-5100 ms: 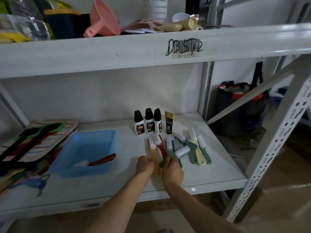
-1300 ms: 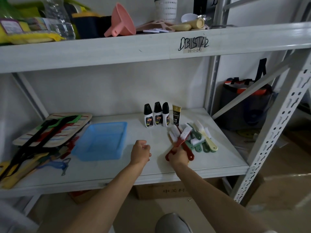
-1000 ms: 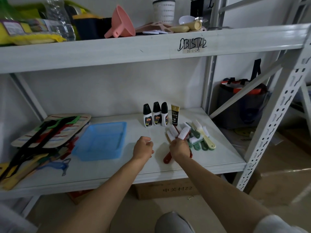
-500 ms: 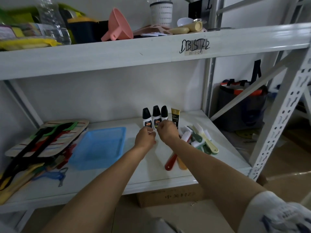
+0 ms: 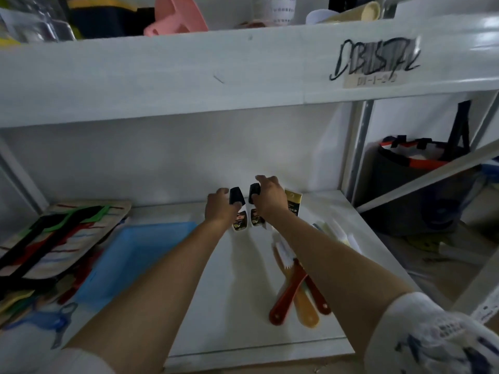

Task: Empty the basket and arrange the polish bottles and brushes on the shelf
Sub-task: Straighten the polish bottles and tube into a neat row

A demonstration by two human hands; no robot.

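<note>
Against shelf (image 5: 243, 292) back wall, left hand (image 5: 219, 209) and right hand (image 5: 268, 198) each grip a polish bottle (image 5: 239, 209).

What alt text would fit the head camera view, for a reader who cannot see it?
Both hands grip polish bottles at the shelf's back wall: the left hand on one bottle, the right hand on its neighbour. An empty blue basket sits left, brushes right.

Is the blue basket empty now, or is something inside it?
Empty, as far as visible: the blue basket shows only its bare blue floor, though the picture is blurred.
</note>
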